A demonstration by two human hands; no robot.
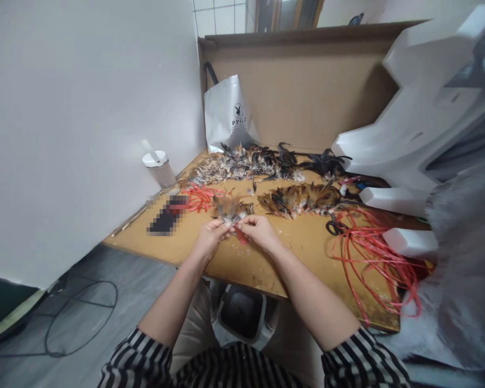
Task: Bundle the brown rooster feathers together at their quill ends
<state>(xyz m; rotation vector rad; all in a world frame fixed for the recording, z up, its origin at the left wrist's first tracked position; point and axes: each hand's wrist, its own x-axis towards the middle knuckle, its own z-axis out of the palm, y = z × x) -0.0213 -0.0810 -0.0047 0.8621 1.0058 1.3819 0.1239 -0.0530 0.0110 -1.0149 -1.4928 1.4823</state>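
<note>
Near the front middle of the table, a small bunch of brown feathers (227, 207) is pinched at its pale base by my left hand (210, 236). My right hand (260, 231) is closed against the other side of that base, thumb and fingers pressed on a red plastic string (241, 236). Part of the string hangs below the bunch; its path around the quills is hidden by my fingers. Just beyond lie a row of brown feather bunches (303, 199) and a longer row of speckled feather bunches (242, 164).
Red strings (202, 198) lie at left beside a pixelated dark object (166, 215). More red strings (367, 248) spread at right by black-handled scissors (333, 225). Behind stand a lidded cup (159, 168) and a silver bag (226, 118). White foam (424, 91) borders the right; a bin (242, 312) sits below.
</note>
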